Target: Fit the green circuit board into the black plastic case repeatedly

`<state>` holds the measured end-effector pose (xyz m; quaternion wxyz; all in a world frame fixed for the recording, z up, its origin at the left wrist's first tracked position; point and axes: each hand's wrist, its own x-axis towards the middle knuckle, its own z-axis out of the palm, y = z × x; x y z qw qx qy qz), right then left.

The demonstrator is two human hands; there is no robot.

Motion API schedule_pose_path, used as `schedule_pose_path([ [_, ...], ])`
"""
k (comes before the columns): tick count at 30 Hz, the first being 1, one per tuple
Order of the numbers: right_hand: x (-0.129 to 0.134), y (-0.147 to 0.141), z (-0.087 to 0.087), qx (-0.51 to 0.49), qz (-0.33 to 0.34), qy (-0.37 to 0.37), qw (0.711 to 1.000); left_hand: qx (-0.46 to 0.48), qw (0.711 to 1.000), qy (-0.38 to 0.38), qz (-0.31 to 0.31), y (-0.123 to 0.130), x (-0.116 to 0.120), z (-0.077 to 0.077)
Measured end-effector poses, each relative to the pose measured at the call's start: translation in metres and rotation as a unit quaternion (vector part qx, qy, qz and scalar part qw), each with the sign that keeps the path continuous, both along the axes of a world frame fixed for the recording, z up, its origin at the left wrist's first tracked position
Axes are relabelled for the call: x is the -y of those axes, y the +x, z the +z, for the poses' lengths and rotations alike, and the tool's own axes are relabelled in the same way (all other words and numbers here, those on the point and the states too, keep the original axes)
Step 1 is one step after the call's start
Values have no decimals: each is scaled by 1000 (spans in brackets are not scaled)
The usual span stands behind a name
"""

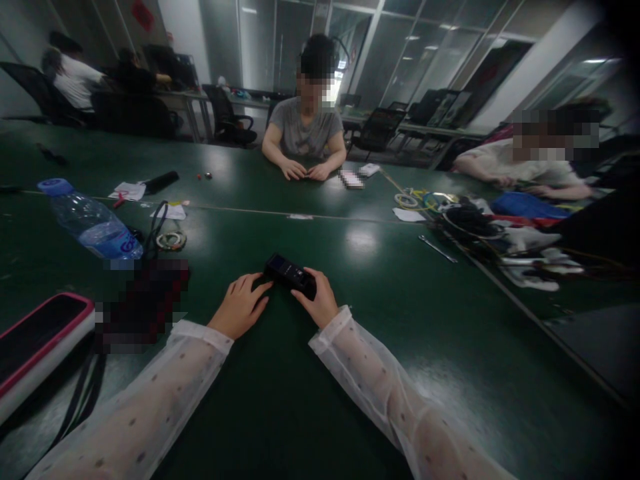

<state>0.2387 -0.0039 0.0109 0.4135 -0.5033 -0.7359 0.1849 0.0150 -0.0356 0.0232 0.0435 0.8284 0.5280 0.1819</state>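
A small black handheld device (289,270) with a dark screen and pale button marks lies at a slant on the green table in front of me. My right hand (320,300) grips its near right end, thumb on the near side and fingers over the far side. At the device's left end is my left hand (243,303), fingers stretched out and apart. Its fingertips are at the device's edge; whether they touch it I cannot tell. Both of my forearms are in sheer white dotted sleeves.
To the left stand a water bottle (95,223), tilted in view, a dark red-edged item (145,303) and a pink-and-white case (47,347). A wrench-like tool (437,249) and heaped cables (480,220) lie right. A person (307,130) sits opposite, another (535,167) at right.
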Motion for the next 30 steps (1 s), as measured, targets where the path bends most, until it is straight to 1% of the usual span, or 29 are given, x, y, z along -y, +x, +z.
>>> schedule_pose_path([
  [23, 3, -1, 4, -8, -7, -16, 1000, 3, 1000, 4, -3, -1, 0, 0],
  [27, 6, -2, 9, -22, -15, 13, 1000, 3, 1000, -3, -5, -1, 0, 1],
  [30, 8, -3, 14, -67, -34, 55, 996, 10, 1000, 0, -8, -1, 0, 0],
])
